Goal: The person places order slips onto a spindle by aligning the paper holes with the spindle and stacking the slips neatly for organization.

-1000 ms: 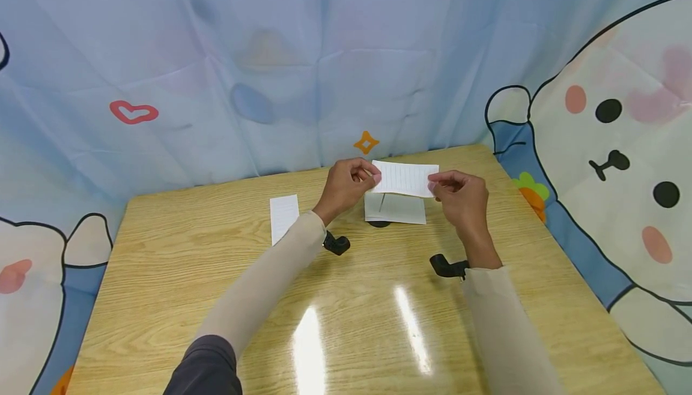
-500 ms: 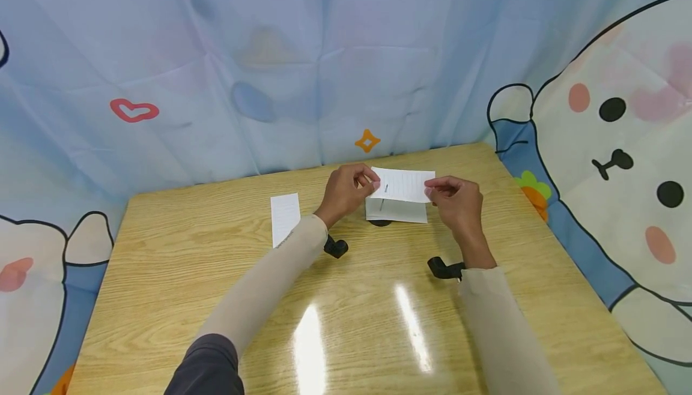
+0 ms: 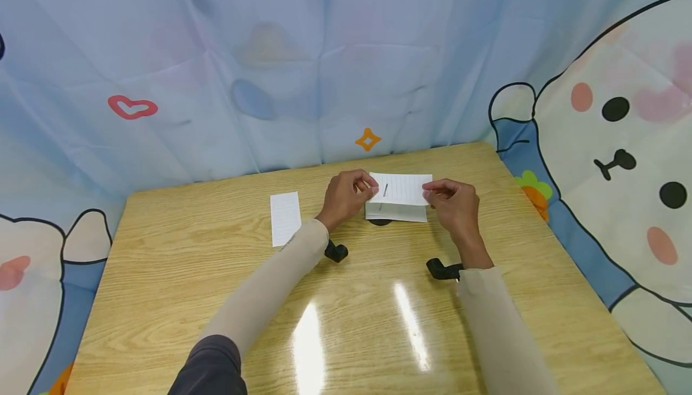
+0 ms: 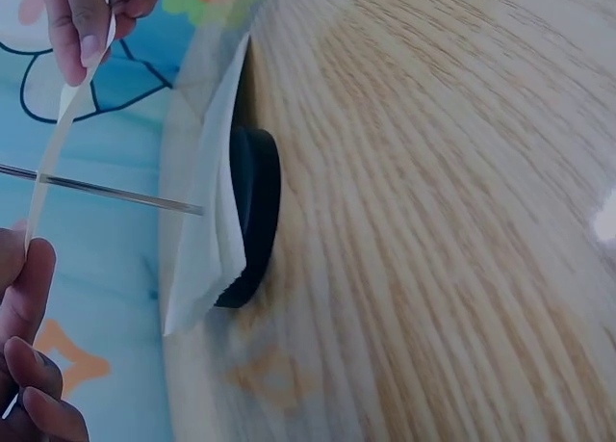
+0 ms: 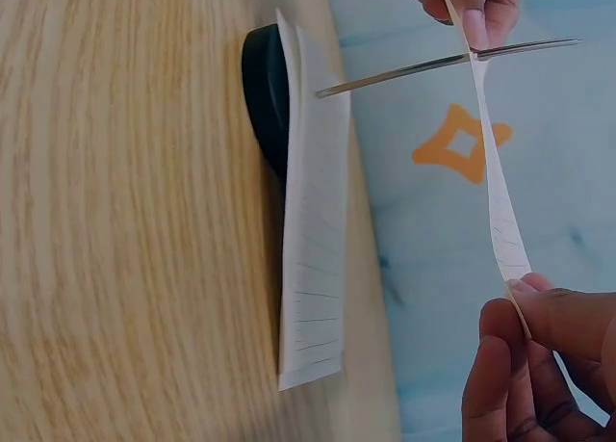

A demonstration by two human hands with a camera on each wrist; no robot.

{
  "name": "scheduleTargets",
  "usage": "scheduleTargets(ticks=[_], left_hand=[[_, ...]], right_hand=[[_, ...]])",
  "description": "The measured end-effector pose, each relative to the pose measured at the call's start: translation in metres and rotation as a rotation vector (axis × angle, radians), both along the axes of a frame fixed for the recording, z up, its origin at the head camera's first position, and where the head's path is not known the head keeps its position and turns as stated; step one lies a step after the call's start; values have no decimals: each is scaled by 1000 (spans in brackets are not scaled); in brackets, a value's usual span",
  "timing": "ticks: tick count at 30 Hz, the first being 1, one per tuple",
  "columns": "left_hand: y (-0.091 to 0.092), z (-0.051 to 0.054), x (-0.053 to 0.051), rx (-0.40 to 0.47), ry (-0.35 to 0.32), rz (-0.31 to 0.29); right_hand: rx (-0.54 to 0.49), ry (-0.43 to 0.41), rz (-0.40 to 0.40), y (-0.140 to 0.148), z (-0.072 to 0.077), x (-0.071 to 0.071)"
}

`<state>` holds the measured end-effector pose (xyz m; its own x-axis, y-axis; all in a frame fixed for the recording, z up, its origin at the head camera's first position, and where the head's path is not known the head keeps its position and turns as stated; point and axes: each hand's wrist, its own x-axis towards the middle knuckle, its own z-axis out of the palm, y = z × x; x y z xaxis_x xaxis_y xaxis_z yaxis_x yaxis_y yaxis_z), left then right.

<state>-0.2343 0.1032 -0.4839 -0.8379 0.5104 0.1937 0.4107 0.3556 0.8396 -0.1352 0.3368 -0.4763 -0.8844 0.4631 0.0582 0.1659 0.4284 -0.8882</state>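
In the head view my left hand (image 3: 346, 195) pinches the left end of a white lined paper slip (image 3: 404, 189), while my right hand (image 3: 454, 206) pinches its right end. A thin metal spike (image 4: 125, 196) passes through this slip, nearer its left end, with the tip sticking out above. Lower on the same spike sit several slips (image 5: 318, 221), close to the round black base (image 4: 260, 211) of the bill spike. Both wrist views show a gap between the held slip and the lower ones.
Another lined slip (image 3: 285, 219) lies flat on the wooden table (image 3: 205, 275), left of the left hand. A printed curtain (image 3: 292, 83) hangs behind the table's far edge. A black wrist camera (image 3: 336, 252) sits below the left hand, another (image 3: 443, 269) by the right wrist.
Both hands have lowered the held slip toward the base. The spike, earlier below the slip, now comes through it, and the gap to the lower slips has narrowed.
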Motion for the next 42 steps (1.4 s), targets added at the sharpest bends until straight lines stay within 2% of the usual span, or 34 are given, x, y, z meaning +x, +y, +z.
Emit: scheduleTargets(ticks=[18, 25, 34, 42], left_hand=[[2, -16, 0, -85, 2, 7], [3, -24, -1, -140, 15, 12], [5, -35, -1, -194, 67, 16], [6, -37, 0, -262, 138, 9]], right_hand=[[58, -98, -16, -1, -18, -3], [122, -123, -8, 0, -30, -6], [164, -132, 5, -1, -41, -6], [195, -142, 3, -3, -47, -8]])
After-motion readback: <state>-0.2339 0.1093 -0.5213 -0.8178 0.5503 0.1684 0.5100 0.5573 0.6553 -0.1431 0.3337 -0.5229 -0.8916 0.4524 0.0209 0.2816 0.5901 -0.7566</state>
